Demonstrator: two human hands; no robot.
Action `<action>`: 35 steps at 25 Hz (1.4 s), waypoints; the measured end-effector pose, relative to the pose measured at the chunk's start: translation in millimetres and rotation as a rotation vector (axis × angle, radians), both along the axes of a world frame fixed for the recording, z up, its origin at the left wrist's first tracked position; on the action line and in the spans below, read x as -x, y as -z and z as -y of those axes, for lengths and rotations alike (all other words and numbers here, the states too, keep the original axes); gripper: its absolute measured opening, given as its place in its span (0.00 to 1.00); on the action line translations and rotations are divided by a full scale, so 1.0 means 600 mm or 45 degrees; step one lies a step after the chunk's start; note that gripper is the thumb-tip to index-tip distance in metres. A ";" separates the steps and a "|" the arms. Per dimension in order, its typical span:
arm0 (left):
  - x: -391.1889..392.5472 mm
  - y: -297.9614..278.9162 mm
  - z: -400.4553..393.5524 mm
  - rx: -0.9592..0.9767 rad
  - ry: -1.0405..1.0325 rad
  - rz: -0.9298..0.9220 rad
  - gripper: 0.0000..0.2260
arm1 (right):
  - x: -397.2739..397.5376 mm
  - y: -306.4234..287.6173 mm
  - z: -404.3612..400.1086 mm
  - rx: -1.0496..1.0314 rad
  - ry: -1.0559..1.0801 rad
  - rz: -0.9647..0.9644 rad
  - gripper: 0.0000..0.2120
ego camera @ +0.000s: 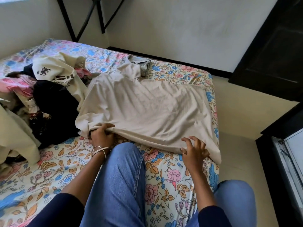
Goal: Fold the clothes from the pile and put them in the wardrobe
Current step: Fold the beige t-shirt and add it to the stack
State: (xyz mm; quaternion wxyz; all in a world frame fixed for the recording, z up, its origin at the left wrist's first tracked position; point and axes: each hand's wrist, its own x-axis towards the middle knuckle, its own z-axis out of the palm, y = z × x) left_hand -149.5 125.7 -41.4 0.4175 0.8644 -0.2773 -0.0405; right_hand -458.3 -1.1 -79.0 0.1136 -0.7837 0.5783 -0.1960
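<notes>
A beige shirt (147,104) lies spread on the floral bed (49,169). The left hand (101,134) grips its near hem; the right hand (194,150) pinches the hem's right corner. A clothes pile (44,89) sits at left.

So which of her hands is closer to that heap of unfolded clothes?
The left. The left hand grips the beige shirt's hem right beside the clothes pile; the right hand pinches the hem at the far corner, by the bed's edge.
</notes>
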 end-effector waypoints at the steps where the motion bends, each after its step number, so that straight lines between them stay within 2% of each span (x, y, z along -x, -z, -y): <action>1: 0.000 -0.006 -0.003 0.055 -0.057 0.023 0.14 | 0.004 0.005 0.003 -0.071 -0.058 -0.040 0.22; 3: -0.009 -0.013 -0.009 0.127 -0.176 0.089 0.13 | 0.027 0.014 0.008 -0.170 -0.116 -0.136 0.30; 4: -0.010 -0.014 -0.010 0.147 -0.213 0.136 0.13 | 0.043 0.015 0.010 -0.156 -0.080 -0.167 0.29; 6: -0.004 -0.020 -0.008 0.085 -0.221 0.132 0.15 | 0.074 0.009 0.011 -0.079 0.159 -0.104 0.23; 8: -0.003 -0.026 0.006 -0.187 -0.150 -0.008 0.14 | 0.083 -0.008 0.010 0.032 0.469 -0.009 0.19; 10: 0.006 -0.047 0.020 -0.641 -0.004 -0.089 0.15 | 0.087 -0.022 0.019 0.027 0.615 0.017 0.13; 12: 0.014 -0.077 0.035 -1.004 0.068 0.035 0.16 | 0.097 -0.025 0.050 -0.194 0.617 -0.090 0.06; 14: 0.027 -0.110 0.061 -1.231 0.073 0.220 0.16 | 0.109 -0.031 0.083 -0.476 0.637 -0.180 0.05; 15: 0.035 -0.122 0.074 -1.296 0.115 0.339 0.16 | 0.112 -0.041 0.097 -0.510 0.660 -0.174 0.05; 17: 0.058 -0.143 0.104 -1.298 0.338 0.501 0.15 | 0.104 -0.069 0.123 -0.383 0.654 0.010 0.05; 18: 0.068 -0.146 0.124 -1.244 0.479 0.500 0.15 | 0.095 -0.082 0.139 -0.317 0.624 0.151 0.09; 21: 0.107 -0.121 0.201 -0.991 0.824 0.240 0.20 | 0.059 -0.086 0.194 -0.313 0.484 0.403 0.14; 23: 0.137 -0.086 0.247 -0.911 0.991 0.185 0.28 | 0.039 -0.064 0.227 -0.379 0.460 0.318 0.20; 25: 0.149 -0.037 0.272 -0.982 0.962 0.102 0.39 | 0.028 -0.044 0.245 -0.491 0.551 0.171 0.27; 26: 0.150 -0.012 0.282 -1.044 0.930 0.058 0.43 | 0.026 -0.037 0.260 -0.520 0.594 0.156 0.27; 28: 0.156 0.012 0.300 -1.170 0.883 0.007 0.49 | 0.023 -0.036 0.289 -0.579 0.678 0.324 0.23; 33: 0.180 -0.006 0.344 -1.308 0.799 -0.118 0.56 | 0.058 -0.048 0.348 -1.041 0.732 1.279 0.15; 35: 0.185 -0.005 0.353 -1.332 0.788 -0.118 0.57 | 0.084 -0.058 0.353 -1.249 0.760 1.390 0.11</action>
